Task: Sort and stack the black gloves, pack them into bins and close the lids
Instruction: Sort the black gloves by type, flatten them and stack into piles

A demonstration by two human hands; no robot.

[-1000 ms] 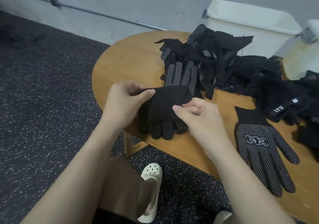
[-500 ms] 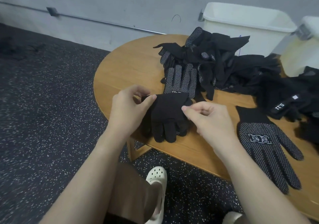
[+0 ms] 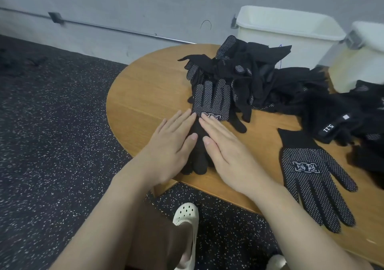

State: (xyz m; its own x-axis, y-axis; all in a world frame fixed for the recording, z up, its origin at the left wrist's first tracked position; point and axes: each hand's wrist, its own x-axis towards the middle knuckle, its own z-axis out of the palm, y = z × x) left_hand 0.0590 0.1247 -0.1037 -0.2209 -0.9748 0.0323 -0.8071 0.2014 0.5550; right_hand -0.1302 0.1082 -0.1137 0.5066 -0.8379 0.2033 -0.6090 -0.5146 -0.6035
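Plain black glove (image 3: 200,145) lies flat near the tabletop's (image 3: 145,91) front edge, its fingertips hanging toward me, cuff end toward the pile. Both my hands are on it. Left hand (image 3: 172,143) covers its left side, right hand (image 3: 226,151) its right; fingers (image 3: 180,122) straight and together, palms down, gripping nothing — just pressing. A dark strip of glove shows between my two thumbs. My reading: I am flattening it so it sits squarely and will take another on top without slumping.

Just beyond my fingertips a dotted glove (image 3: 212,101) lies palm up, its logo touching or nearly touching the glove I am pressing. I cannot tell whether the two overlap. Behind it, the unsorted heap (image 3: 249,72) — dotted and plain gloves tangled, spreading right across the tabletop.

To my right, apart from my hands, a single dotted glove (image 3: 311,172) lies spread, fingers toward me. It looks set aside as the start of its own sort, though that is a guess.

At the far right, a dark bundle with a white label (image 3: 330,127).

Two pale bins stand behind the table: one (image 3: 291,32) open-topped, the other (image 3: 361,62) partly cut off. No gloves visible in them; packing looks a long way off.
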